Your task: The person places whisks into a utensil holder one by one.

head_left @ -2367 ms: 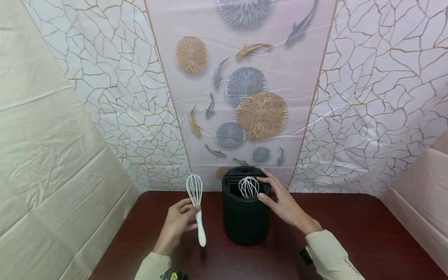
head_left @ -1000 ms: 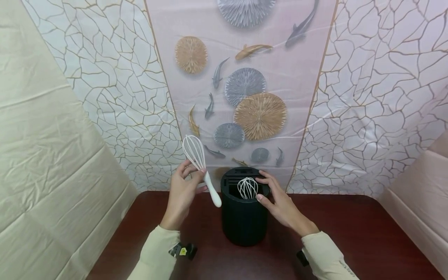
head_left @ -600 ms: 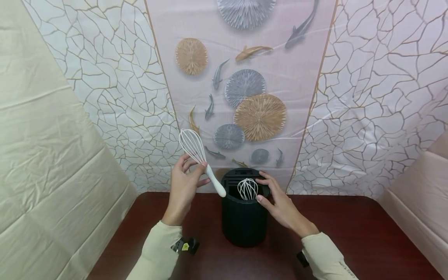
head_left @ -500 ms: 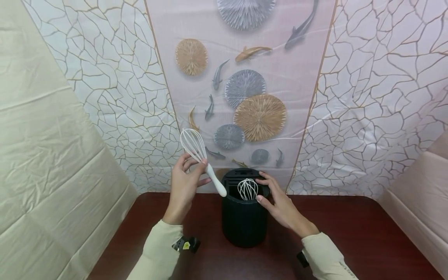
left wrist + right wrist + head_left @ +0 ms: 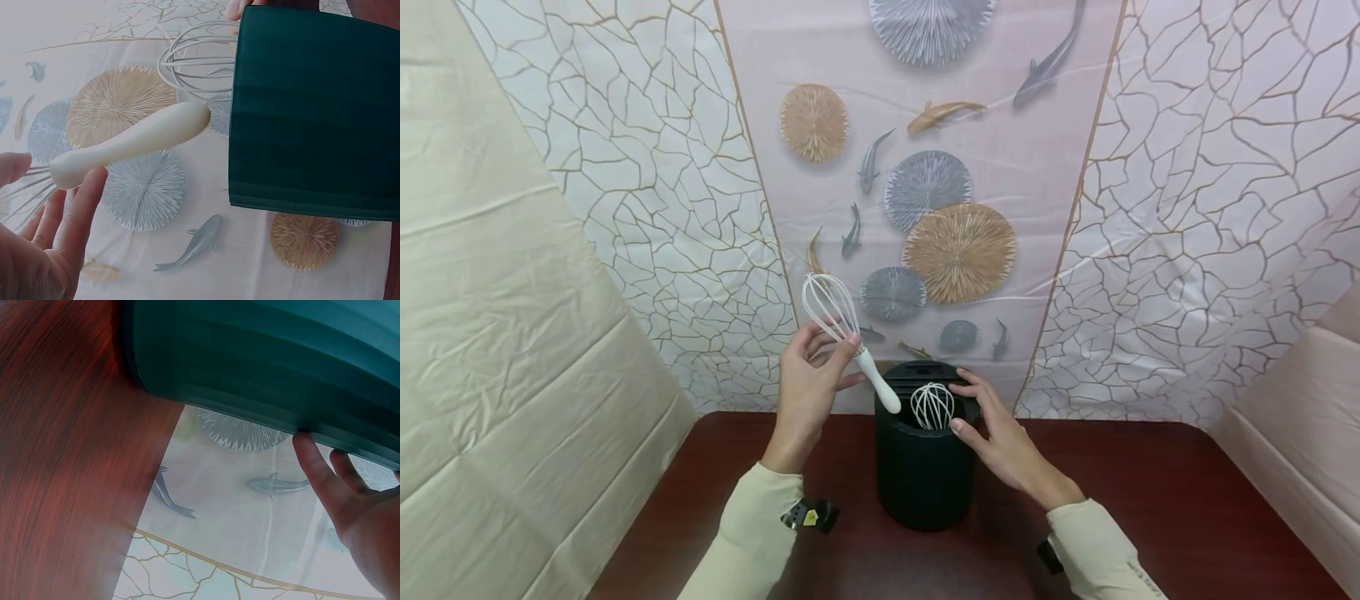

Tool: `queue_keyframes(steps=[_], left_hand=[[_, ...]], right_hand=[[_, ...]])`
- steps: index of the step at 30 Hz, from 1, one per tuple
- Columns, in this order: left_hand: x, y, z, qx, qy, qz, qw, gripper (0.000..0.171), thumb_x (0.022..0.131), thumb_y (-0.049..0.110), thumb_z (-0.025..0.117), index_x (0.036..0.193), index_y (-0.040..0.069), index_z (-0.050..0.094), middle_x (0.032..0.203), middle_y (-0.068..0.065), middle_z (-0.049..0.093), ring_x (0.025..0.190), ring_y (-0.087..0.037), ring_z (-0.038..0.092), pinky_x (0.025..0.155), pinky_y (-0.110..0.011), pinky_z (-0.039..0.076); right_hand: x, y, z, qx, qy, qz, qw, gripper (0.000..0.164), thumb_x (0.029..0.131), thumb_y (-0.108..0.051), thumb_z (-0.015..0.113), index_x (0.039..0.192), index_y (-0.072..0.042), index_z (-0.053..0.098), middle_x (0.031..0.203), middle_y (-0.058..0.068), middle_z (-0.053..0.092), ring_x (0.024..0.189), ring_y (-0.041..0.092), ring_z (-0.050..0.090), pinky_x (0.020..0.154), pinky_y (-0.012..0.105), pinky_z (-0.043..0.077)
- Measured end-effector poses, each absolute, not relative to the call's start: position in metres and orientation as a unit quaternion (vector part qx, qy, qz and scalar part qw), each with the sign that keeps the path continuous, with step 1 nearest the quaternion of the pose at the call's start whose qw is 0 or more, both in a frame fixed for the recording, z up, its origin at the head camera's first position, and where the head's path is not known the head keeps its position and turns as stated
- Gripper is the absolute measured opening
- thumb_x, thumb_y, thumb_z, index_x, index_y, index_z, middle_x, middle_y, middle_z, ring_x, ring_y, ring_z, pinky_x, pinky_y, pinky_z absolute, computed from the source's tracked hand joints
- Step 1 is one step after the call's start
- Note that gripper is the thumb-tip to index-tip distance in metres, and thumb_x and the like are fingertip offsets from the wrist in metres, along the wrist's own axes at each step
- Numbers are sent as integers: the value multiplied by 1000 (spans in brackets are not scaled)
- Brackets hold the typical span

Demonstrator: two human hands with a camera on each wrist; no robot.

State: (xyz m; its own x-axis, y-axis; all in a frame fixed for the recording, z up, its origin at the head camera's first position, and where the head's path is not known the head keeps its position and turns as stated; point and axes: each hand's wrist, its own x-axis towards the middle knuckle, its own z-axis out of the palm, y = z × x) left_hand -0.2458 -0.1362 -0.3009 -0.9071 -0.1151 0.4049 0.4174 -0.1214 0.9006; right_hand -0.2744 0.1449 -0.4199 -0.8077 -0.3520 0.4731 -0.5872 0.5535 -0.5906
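Note:
Thumb and fingers of my left hand (image 5: 808, 387) pinch a white whisk (image 5: 880, 382) where its wires meet the handle. The whisk tilts, wire loops up and left, and the handle's end overlaps the rim of a round dark utensil holder (image 5: 925, 483) in the head view. In the left wrist view the handle (image 5: 137, 140) points toward the holder's wall (image 5: 312, 119). A second whisk (image 5: 932, 407) stands in the holder with its loops up; its handle is hidden inside. My right hand (image 5: 1011, 446) rests at the holder's right rim, fingers (image 5: 315, 469) extended against the wall.
The holder stands on a dark red wooden table (image 5: 1112, 492), close to its back edge. Behind the table hangs a patterned cloth (image 5: 925, 108) with fish and round motifs. Cream fabric panels (image 5: 512, 375) slope down on the left side.
My left hand has lifted the whisk from beside the holder and carried it up and right; its handle has swung toward the holder's opening. My right hand stays at the rim.

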Motion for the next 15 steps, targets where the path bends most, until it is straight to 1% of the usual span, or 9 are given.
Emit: queue_keyframes(steps=[2, 6, 8, 11, 15], left_hand=[[-247, -136, -300, -120, -643, -735, 180, 47, 100, 12, 74, 141, -3, 58, 120, -16, 69, 101, -23, 75, 76, -45, 65], [-249, -134, -301, -126, -653, -724, 183, 46, 99, 12, 75, 139, -5, 59, 120, -19, 70, 102, -25, 76, 80, -50, 63], [-250, -132, -303, -133, -660, -715, 187, 44, 99, 11, 76, 137, -5, 61, 119, -20, 71, 101, -26, 76, 82, -50, 63], [-250, -129, -308, -148, -679, -691, 199, 42, 98, 9, 76, 136, -3, 63, 120, -18, 72, 100, -27, 77, 81, -43, 64], [-251, -126, -315, -166, -712, -647, 216, 47, 97, 8, 77, 140, 1, 60, 123, -15, 73, 97, -26, 78, 76, -33, 64]], right_hand=[[-274, 145, -420, 270, -868, 387, 152, 52, 109, -37, 58, 156, -20, 43, 172, 6, 27, 151, 41, 38, 106, 73, 39], [-274, 145, -420, 268, -869, 387, 152, 52, 109, -37, 58, 156, -21, 43, 172, 5, 27, 151, 41, 38, 106, 73, 40], [-274, 145, -420, 267, -870, 387, 151, 52, 109, -38, 58, 156, -21, 43, 172, 5, 27, 151, 41, 39, 105, 73, 41], [-274, 145, -420, 265, -871, 387, 149, 53, 109, -38, 58, 157, -22, 43, 173, 4, 26, 151, 41, 39, 105, 73, 41], [-274, 145, -420, 264, -871, 386, 149, 52, 109, -38, 58, 157, -22, 43, 173, 4, 25, 151, 41, 38, 105, 73, 40]])
